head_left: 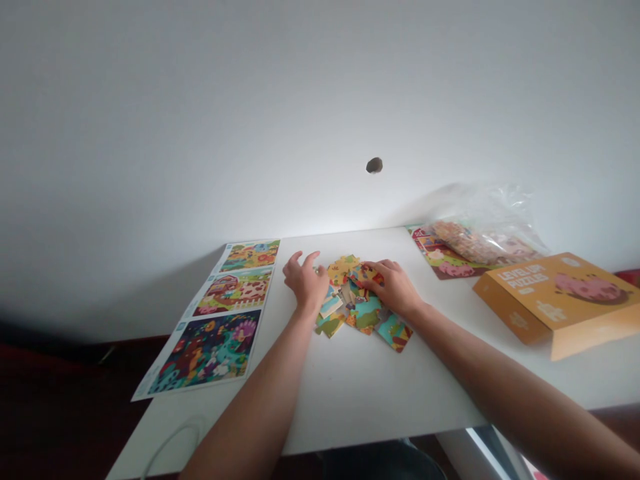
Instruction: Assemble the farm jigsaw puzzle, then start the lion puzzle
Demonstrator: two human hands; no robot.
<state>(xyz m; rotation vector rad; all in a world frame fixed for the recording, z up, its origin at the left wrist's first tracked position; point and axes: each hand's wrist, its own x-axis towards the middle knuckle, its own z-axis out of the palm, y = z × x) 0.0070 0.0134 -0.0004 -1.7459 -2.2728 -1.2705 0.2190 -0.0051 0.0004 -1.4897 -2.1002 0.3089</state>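
A loose pile of colourful jigsaw puzzle pieces lies in the middle of the white table, several of them overlapping. My left hand is at the pile's left edge, fingers spread and slightly curled, with nothing visible in it. On the right side of the pile, my right hand has its thumb and fingers closed around a puzzle piece with red and blue print. Part of that piece is hidden by the fingers. A yellow piece sits at the back of the pile, between both hands.
A sheet with three printed pictures lies on the left of the table. To the right are a yellow puzzle box, a clear plastic bag of pieces and a farm picture partly beneath it. A white wall stands behind.
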